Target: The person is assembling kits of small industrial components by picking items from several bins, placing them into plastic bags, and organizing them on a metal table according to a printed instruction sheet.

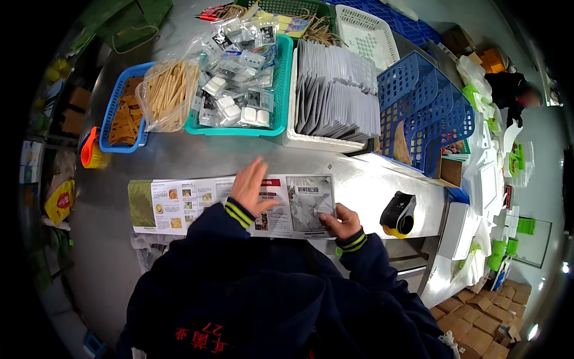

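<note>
A long printed leaflet [170,206] lies spread across the steel table in front of me. On its right end rests a flat silver-grey packet [308,200] with dark print. My left hand [248,188] is over the middle of the leaflet, its fingers stretched out and the thumb apart, holding nothing. My right hand [342,222] has its fingers curled at the lower right corner of the packet, with the thumb on the packet's face. Whether the leaflet's edge is also in that grip cannot be made out.
Behind the leaflet stand a blue basket [145,139] with brown pieces, a bag of wooden sticks [170,90], a teal basket [233,130] of small clear packets, and a white box [326,143] of upright grey packets. Blue racks [418,107] and a black-yellow tape dispenser [399,214] are to the right.
</note>
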The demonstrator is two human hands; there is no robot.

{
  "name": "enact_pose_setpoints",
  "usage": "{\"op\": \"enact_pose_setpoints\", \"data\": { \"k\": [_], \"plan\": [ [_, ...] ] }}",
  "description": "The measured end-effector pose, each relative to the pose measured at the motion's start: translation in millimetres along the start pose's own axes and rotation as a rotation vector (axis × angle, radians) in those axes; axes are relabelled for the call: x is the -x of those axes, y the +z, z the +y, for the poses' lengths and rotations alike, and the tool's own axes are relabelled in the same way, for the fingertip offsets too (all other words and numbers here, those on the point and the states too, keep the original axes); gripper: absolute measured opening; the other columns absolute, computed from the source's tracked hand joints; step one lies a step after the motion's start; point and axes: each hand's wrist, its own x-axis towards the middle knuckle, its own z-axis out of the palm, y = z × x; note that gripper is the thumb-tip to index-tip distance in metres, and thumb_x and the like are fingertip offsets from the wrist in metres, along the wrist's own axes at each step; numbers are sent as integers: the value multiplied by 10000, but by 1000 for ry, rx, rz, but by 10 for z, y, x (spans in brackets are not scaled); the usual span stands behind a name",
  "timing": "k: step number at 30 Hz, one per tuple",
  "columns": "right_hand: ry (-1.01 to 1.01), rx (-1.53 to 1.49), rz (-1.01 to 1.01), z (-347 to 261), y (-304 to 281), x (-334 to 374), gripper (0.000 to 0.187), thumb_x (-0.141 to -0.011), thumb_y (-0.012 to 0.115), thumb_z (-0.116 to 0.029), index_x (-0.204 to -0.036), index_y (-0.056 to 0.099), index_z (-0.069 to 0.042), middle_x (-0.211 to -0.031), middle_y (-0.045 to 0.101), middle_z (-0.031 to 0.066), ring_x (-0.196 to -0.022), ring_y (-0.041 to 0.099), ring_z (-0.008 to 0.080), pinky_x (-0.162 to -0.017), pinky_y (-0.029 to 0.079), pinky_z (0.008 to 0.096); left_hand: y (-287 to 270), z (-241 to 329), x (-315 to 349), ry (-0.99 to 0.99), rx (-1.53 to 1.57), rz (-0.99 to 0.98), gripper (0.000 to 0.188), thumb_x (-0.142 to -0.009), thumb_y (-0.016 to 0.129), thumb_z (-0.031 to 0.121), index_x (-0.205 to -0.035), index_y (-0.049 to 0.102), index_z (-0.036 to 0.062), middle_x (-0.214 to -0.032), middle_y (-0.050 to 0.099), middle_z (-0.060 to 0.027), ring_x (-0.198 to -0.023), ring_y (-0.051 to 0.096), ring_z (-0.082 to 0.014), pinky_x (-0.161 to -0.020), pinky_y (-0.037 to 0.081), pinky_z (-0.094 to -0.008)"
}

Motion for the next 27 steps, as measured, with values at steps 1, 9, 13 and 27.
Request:
{"op": "enact_pose_setpoints", "data": {
  "k": [1, 9, 13, 27],
  "plan": [
    [-100, 127, -35, -210, -80, 21, 179, -771, 649, -135, -729, 552, 9, -568, 540, 44, -533, 477, 72, -502, 391, 224, -145, 95, -194, 64, 58, -35, 643, -628, 745, 249, -1144, 448, 4, -1152, 471, -162, -1055, 463, -284, -884, 359, -378],
    [-249, -9, 174, -221, -156, -428, 210, -904, 425, -143, -913, 552, 24, -794, 589, 29, -719, 520, 81, -628, 420, 231, -767, 731, -513, 179, 743, -316, 241, -653, 722, 79, -805, 550, 5, -1000, 517, -126, -1038, 486, -250, -869, 372, -342],
    [-679, -325, -239, 125, 799, -489, 302, -883, 472, -156, -1148, 461, -13, -1061, 536, 94, -963, 532, 179, -834, 432, 293, -891, 1039, -580, 521, 595, -192, 308, -629, 754, 111, -802, 513, 31, -1152, 493, -185, -1071, 478, -323, -963, 277, -440],
    [-167, -15, -518, -782, 309, 11, 255, -872, 527, -203, -997, 584, 12, -764, 606, 46, -724, 532, 91, -651, 431, 249, -775, 774, -495, -25, 674, -246, 303, -648, 704, 70, -889, 523, 38, -698, 577, -64, -603, 551, -127, -549, 432, -238]
  ]
}}
